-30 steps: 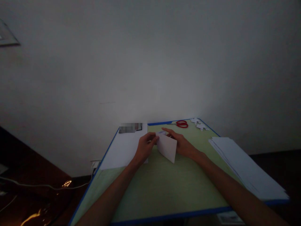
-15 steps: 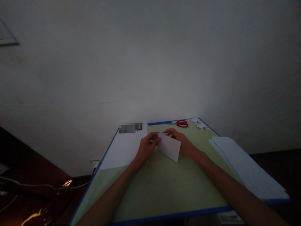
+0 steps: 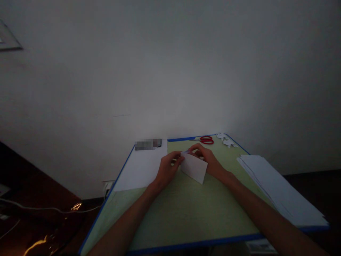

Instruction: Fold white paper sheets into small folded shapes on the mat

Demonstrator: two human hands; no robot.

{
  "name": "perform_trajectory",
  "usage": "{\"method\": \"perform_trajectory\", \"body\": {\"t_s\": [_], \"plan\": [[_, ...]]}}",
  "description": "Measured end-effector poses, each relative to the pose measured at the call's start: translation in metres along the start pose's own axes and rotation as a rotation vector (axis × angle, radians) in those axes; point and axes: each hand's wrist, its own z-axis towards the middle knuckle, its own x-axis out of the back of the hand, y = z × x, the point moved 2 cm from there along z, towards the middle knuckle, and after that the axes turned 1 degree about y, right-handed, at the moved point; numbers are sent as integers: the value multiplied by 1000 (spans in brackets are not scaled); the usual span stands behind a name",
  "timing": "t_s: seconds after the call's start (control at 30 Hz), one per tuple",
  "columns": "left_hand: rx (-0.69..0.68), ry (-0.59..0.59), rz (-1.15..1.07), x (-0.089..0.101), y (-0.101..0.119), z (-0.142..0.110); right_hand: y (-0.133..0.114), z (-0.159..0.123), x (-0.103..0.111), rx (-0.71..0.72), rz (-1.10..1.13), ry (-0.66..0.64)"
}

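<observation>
A folded piece of white paper (image 3: 194,168) is held tilted above the middle of the green table, between both hands. My left hand (image 3: 169,166) pinches its upper left corner, thumb on the near face. Behind its upper edge, my right hand (image 3: 204,156) is closed on the paper, with its fingertips meeting at a small raised fold. The paper hides some of the right fingers. Beyond the hands, scissors (image 3: 206,140) with red handles lie near the back edge.
White paper scraps (image 3: 226,140) lie in the back right corner. A stack of white sheets (image 3: 277,188) covers the right side. At left, a white sheet (image 3: 141,170) lies under a dark blurred-out object (image 3: 146,145). The table (image 3: 183,220) has blue edging and meets a wall (image 3: 170,78).
Both hands and the folded paper have shifted slightly to the right. The right fingers have risen a little along the paper's upper edge, and the fold there looks flatter.
</observation>
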Motion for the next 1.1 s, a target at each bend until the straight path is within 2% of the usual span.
{"method": "perform_trajectory", "body": {"t_s": [0.17,0.37,0.5,0.7,1.1], "plan": [[-19,4,-28,-1,5,-2,-4,6,1,45,84,84],[-7,-27,-28,-2,9,-2,-5,8,0,-28,150,146],[-6,-15,-26,-2,10,-3,-8,6,-1,-39,211,97],[3,10,-72,-1,11,-2,-17,4,3,28,174,58],[-67,82,-11,4,17,-2,-22,4,3,116,219,63]]}}
